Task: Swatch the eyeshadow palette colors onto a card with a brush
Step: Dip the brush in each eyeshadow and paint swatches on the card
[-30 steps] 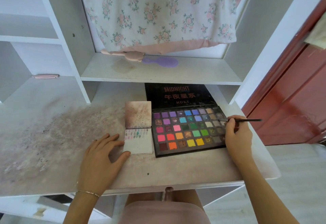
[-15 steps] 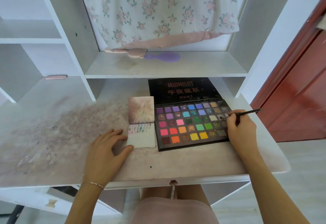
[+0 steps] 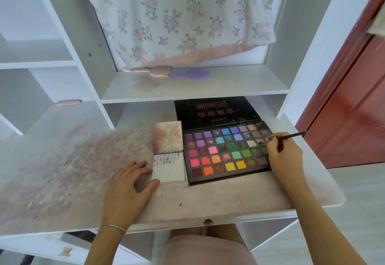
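the right hand (image 3: 284, 156) pinches the brush (image 3: 287, 136), its tip in a pale pan at the right edge of the open palette (image 3: 225, 152) on the desk (image 3: 83, 171). the left hand (image 3: 127, 187) lies flat, fingers relaxed, thumb on the card (image 3: 169, 169) just left of the palette.

Single head-worn camera looks forward and down, close over the desk (image 3: 208, 198).

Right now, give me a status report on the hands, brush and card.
Right hand pinches brush, tip at palette right edge. Left hand flat, thumb pinning card. Nothing between palette and card.
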`<state>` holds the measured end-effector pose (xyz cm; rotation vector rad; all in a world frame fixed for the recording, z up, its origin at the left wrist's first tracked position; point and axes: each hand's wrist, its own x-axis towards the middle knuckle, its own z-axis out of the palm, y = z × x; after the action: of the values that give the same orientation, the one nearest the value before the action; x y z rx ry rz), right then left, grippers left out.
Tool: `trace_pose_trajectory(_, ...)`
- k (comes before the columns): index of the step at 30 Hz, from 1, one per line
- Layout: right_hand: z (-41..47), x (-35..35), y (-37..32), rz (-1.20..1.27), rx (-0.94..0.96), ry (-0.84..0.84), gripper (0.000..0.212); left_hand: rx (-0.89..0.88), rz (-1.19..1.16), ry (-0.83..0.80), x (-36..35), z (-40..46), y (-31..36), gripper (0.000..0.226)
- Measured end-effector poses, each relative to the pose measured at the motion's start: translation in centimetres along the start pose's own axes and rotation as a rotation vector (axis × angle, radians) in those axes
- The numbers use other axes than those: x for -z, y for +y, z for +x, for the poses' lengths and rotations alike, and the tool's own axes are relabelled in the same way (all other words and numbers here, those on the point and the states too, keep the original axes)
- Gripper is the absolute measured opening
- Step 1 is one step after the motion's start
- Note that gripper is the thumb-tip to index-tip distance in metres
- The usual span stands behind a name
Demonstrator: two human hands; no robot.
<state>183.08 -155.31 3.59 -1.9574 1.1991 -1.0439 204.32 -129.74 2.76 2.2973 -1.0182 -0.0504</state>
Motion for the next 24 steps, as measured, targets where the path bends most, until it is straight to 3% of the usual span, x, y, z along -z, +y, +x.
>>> trace_pose_trajectory(5, -1.3, -0.3, -1.9, 0.154, 0.04, 0.018, 0.015, -0.003, -0.001, 0.001, -0.2, 0.0, -0.3, 0.029)
trace_pose_trajectory(9, -4.2, -2.7, -5.1, 0.3, 0.16, -0.168, 0.034, 0.005, -0.013, 0.006, -0.2, 0.0, -0.2, 0.03)
trace_pose_trajectory(16, -7.0, -8.3, -8.6, 0.28, 0.278, -0.413, 0.035, -0.005, -0.036, 0.018, -0.1, -0.1, 0.0, 0.029)
trace_pose_trajectory(24, -6.9, -8.9, -8.5, 0.221, 0.252, -0.424, 0.032, -0.01, -0.035, 0.033, -0.3, -0.1, -0.2, 0.027)
